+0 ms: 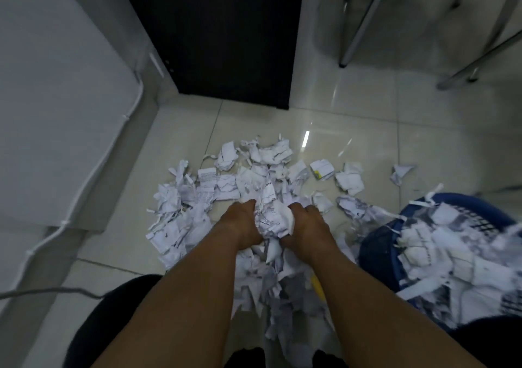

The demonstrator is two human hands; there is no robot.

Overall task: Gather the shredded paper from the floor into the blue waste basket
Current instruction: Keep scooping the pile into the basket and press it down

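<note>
Both hands, left hand (244, 223) and right hand (306, 223), clutch one wad of shredded paper (272, 212) above the littered floor (367, 130), blue waste basket (378, 249) standing just right.

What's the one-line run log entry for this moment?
stage: gathering | left hand, right hand: gripping paper wad | blue waste basket: paper inside | floor: shredded paper pile

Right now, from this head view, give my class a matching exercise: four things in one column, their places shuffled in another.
1 blue mesh waste basket
2 crumpled white paper bunch
3 black upright panel
4 thin white cable

A along left wall
B between left hand and right hand
C lower right, holding shreds
D top centre

Pairs: 1-C, 2-B, 3-D, 4-A
</note>
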